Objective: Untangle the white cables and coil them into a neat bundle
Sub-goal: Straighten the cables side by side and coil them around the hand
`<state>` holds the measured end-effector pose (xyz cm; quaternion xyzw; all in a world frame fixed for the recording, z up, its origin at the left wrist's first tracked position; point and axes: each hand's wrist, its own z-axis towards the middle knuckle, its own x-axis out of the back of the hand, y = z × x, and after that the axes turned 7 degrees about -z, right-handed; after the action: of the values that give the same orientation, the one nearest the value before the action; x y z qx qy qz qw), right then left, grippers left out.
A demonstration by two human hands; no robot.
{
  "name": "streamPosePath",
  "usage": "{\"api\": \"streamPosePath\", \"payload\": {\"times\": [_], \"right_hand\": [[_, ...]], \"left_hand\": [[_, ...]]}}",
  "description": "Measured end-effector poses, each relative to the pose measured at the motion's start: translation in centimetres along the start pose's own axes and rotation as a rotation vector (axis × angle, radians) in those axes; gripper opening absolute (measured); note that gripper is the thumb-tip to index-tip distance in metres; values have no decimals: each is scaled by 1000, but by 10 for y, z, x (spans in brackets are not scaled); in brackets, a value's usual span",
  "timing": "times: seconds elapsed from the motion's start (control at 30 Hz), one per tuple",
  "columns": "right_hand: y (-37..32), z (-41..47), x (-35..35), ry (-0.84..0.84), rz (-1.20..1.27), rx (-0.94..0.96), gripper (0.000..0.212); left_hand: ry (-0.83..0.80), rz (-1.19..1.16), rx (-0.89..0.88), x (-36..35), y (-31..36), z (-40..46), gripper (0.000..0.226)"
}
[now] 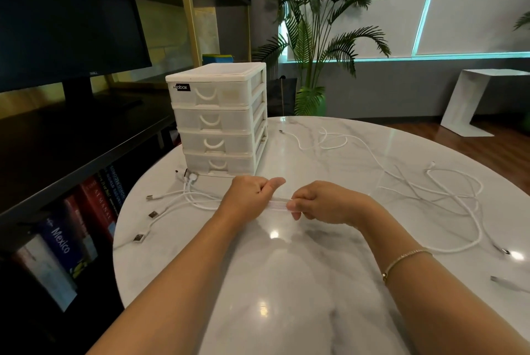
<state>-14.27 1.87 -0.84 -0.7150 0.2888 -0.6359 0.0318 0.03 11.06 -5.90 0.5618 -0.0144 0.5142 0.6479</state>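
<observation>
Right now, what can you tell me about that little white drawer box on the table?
The drawer box is a small white plastic unit with a flat lid and four stacked translucent drawers, each with a curved handle. A black label sits at the top drawer's left corner. All the drawers look closed. It stands upright near the far left edge of the marble table. White cables lie at its base; whether they touch it is unclear. Neither hand touches it.

The table [286, 283] looked like polished white marble, glossy enough to mirror ceiling lights just below the fingers [295, 205]. The white cables [447, 196] had a smooth, rubbery plastic skin with bright metal plugs [153, 214] left of the fingers. Beyond the fingers, the drawer unit [220, 119] was milky, translucent, slightly scuffed plastic. The bracelet [407, 257] shone like metal.
</observation>
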Motion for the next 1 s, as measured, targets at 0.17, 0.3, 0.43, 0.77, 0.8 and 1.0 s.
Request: {"api": "streamPosePath", "payload": {"times": [0.17, 0.3, 0.43, 0.77, 0.8, 1.0], "right_hand": [[-6, 0, -5, -36, -71, 19, 30], [-21, 0, -9, -60, -203, 131, 36], [-7, -2, -2, -55, -55, 43, 30], [35, 8, -2, 111, -25, -114, 32], [36, 10, -4, 122, -40, -126, 33], [23, 6, -3, 68, 10, -102, 34]], "left_hand": [[-20, 85, 20, -4, -7, 0, 58], [-25, 73, 82, -6, -9, 1, 59], [-32, 77, 113, -4, -6, 1, 56], [-30, 63, 128, 5, -17, 5, 56], [-19, 46, 113, 4, -15, 4, 57], [111, 2, 178, 8, -18, 6, 63]]}}
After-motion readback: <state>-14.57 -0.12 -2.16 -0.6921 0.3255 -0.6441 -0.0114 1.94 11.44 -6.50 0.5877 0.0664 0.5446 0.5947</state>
